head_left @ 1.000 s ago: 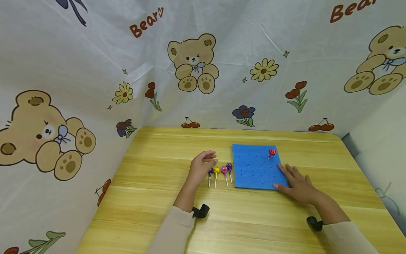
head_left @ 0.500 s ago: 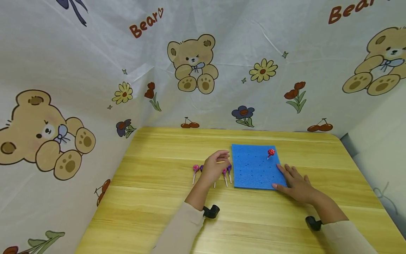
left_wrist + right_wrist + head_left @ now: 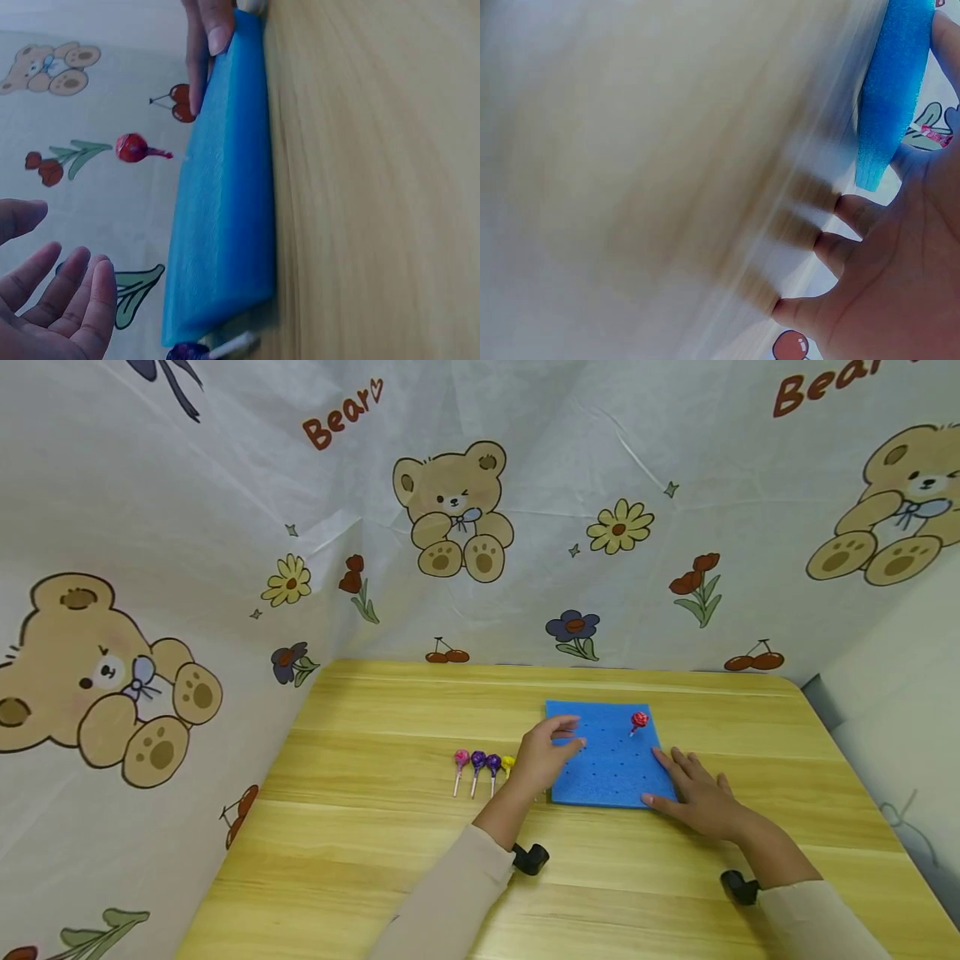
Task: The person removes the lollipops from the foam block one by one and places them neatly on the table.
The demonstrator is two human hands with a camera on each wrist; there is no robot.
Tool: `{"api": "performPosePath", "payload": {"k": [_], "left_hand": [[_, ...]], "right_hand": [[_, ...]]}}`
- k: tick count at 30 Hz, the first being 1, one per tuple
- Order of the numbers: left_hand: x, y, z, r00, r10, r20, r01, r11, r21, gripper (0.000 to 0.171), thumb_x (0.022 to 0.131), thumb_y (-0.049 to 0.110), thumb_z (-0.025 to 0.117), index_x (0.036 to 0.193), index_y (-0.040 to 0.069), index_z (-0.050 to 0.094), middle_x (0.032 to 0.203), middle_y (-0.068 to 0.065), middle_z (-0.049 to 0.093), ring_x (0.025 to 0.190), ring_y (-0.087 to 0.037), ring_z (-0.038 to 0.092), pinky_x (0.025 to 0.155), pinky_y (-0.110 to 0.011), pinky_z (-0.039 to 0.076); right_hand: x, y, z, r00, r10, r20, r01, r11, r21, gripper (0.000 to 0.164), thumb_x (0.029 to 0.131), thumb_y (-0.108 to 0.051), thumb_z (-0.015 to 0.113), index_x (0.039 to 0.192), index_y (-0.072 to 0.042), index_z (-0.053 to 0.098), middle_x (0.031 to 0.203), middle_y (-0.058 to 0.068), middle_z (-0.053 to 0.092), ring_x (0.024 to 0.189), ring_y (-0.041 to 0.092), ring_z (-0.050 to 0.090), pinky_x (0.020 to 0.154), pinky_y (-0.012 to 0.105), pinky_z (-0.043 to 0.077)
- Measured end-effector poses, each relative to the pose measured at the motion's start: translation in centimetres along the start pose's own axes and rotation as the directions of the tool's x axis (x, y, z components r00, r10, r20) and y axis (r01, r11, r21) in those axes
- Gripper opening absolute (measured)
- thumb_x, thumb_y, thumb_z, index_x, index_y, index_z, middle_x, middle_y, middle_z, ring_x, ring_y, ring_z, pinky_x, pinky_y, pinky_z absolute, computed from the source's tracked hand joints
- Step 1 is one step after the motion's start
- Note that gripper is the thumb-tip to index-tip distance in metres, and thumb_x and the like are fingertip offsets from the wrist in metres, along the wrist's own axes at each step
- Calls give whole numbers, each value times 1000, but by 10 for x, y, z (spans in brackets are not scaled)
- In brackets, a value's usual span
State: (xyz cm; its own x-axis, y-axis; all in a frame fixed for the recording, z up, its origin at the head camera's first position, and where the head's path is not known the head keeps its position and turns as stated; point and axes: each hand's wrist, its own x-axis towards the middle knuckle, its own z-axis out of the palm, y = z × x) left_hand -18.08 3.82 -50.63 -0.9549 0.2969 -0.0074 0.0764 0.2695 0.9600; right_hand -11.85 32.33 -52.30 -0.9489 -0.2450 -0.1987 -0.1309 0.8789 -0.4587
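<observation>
A blue foam board (image 3: pixel 618 777) dotted with small holes lies on the table. One red lollipop (image 3: pixel 639 720) stands in it near the far right corner. My left hand (image 3: pixel 542 756) hovers over the board's left edge, fingers loosely bent and apart; the left wrist view shows nothing in that hand (image 3: pixel 64 307). My right hand (image 3: pixel 705 797) rests at the board's right side, thumb on the board's top and other fingertips on the tabletop. Left of the board lie a pink lollipop (image 3: pixel 461 757), two purple lollipops (image 3: pixel 478 760) and a yellow lollipop (image 3: pixel 509 763). My left hand hides others.
The wooden table (image 3: pixel 360 860) extends around the board and lollipops. Behind it hangs a white cloth (image 3: pixel 525 610) printed with bears and flowers. A purple lollipop (image 3: pixel 187 352) shows by the board's near end in the left wrist view.
My left hand has moved right, from above the lollipops to the board's left edge, uncovering the pink and purple lollipops at the left. My right hand stays where it was.
</observation>
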Motion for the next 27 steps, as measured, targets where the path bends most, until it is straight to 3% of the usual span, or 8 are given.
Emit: {"api": "performPosePath", "payload": {"k": [6, 8, 14, 27], "left_hand": [[8, 3, 19, 999, 10, -34, -9, 1000, 27, 42, 98, 36, 68, 137, 23, 62, 133, 7, 65, 121, -9, 61, 103, -37, 50], [11, 2, 24, 999, 22, -38, -20, 999, 46, 43, 97, 38, 68, 137, 22, 62, 132, 11, 64, 120, -8, 61, 97, -32, 53], [19, 3, 37, 999, 44, -26, -41, 993, 109, 43, 98, 35, 67, 139, 21, 61, 133, 8, 64, 121, -10, 62, 95, -30, 54], [40, 18, 65, 999, 29, -15, -24, 962, 272, 40, 97, 37, 68, 136, 26, 63, 129, 11, 67, 115, -6, 65, 92, -25, 55]], "right_hand": [[2, 2, 3, 1000, 5, -2, -5, 1000, -11, 92, 96, -59, 58, 164, -17, 12, 164, 33, 13, 148, 62, 7, 103, 87, 4], [2, 2, 3, 1000, 7, -3, -7, 1000, -16, 92, 96, -59, 58, 164, -17, 13, 164, 33, 13, 148, 62, 7, 103, 87, 4], [2, -3, 2, 1000, 12, -8, -12, 999, -37, 92, 96, -60, 58, 163, -15, 16, 164, 33, 15, 148, 62, 10, 104, 86, 6], [3, 1, 2, 1000, 4, -23, -6, 997, -74, 91, 95, -61, 58, 163, -14, 19, 163, 33, 18, 146, 62, 14, 103, 87, 11]]}}
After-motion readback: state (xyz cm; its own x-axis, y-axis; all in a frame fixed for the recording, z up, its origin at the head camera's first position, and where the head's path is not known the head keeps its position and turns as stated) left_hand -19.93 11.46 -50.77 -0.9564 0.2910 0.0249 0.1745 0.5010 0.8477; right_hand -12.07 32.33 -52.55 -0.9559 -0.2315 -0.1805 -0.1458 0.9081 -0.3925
